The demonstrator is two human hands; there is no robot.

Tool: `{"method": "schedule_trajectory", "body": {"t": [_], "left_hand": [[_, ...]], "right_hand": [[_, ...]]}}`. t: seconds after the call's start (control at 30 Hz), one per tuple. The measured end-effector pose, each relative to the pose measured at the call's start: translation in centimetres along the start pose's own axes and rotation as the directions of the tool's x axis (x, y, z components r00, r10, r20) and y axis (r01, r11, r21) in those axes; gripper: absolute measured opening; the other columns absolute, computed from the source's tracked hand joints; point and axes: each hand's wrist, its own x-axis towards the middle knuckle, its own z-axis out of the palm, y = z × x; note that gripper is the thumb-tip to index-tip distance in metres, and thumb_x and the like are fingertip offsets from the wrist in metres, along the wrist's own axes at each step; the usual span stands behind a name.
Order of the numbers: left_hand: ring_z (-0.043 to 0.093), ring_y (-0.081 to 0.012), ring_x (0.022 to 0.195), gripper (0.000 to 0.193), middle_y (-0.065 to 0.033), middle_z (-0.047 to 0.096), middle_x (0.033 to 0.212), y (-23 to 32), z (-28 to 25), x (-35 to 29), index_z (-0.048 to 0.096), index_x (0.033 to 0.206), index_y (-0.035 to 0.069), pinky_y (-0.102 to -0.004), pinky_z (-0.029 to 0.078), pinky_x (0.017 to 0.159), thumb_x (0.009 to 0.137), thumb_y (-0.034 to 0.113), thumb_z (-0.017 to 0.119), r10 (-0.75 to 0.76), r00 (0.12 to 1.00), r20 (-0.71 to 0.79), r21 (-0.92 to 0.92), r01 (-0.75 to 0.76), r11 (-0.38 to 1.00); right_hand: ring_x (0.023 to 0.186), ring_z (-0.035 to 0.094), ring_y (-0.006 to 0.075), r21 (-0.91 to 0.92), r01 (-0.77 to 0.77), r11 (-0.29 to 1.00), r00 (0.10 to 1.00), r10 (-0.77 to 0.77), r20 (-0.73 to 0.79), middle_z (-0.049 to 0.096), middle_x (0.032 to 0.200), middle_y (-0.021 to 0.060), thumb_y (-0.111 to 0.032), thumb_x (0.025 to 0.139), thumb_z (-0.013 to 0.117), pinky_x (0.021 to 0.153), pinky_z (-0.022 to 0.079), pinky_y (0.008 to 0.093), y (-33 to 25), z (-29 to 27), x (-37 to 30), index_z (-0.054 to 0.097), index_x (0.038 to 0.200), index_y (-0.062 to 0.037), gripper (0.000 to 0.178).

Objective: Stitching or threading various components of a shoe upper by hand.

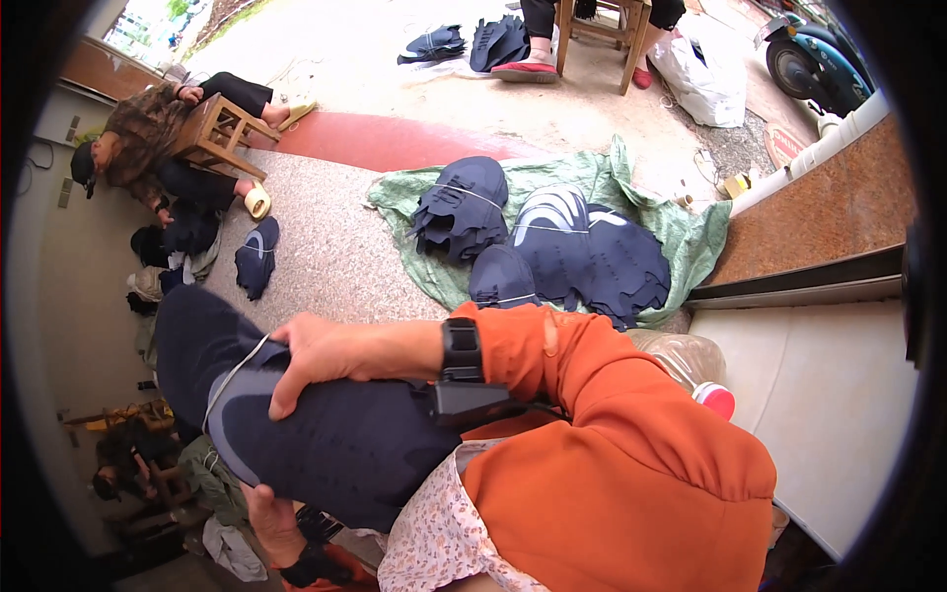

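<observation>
A thick bundle of dark navy fabric shoe uppers (pixel 360 444) with a grey curved band lies across my lap, and a pale cord (pixel 235 380) runs over it. My right hand (pixel 321 357), with a black watch (pixel 461 350) on its wrist, presses on the bundle from above. Its thumb lies on the grey band and its fingers are bent by the cord. My left hand (pixel 274 523) grips the bundle's lower edge, its fingers partly hidden beneath. A dark rounded shape (pixel 197 331) lies beyond the cord; I cannot tell whether it is fabric or my knee.
Several tied bundles of uppers (pixel 464 207) rest on a green woven sheet (pixel 395 197) ahead. Another bundle (pixel 256 259) is on the floor. One person (pixel 148 123) sits at left; another person's legs and stool (pixel 607 35) are at the top. A red-capped plastic bottle (pixel 686 363) stands right.
</observation>
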Motion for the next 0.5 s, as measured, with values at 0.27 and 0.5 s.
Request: {"method": "schedule_trajectory", "body": {"t": [0.27,0.5], "left_hand": [[0.051,-0.0279,0.12,0.077,-0.0113,0.053,0.131,-8.1,-2.7,-0.1,0.044,0.136,0.001,-0.0397,0.039,0.106,0.068,0.012,0.08,-0.166,0.984,-0.067,-0.317,0.136,0.939],[0.056,-0.029,0.115,0.063,-0.0141,0.057,0.127,-10.2,-3.7,1.2,0.048,0.131,-0.002,-0.041,0.044,0.103,0.076,0.014,0.076,-0.353,0.932,-0.087,-0.354,0.302,0.885]], "right_hand": [[0.096,0.063,0.0253,-0.293,-0.066,0.954,0.996,0.079,0.033,0.062,0.112,0.0173,-0.042,0.079,0.071,0.08,0.052,0.0367,7.2,-2.9,2.3,0.051,0.128,0.0011,0.068],[0.095,0.066,0.0247,-0.536,-0.455,0.711,0.502,-0.293,-0.814,0.067,0.104,0.0171,-0.033,0.078,0.073,0.083,0.052,0.0347,13.5,-28.5,-12.4,0.061,0.115,0.0042,0.054]]}}
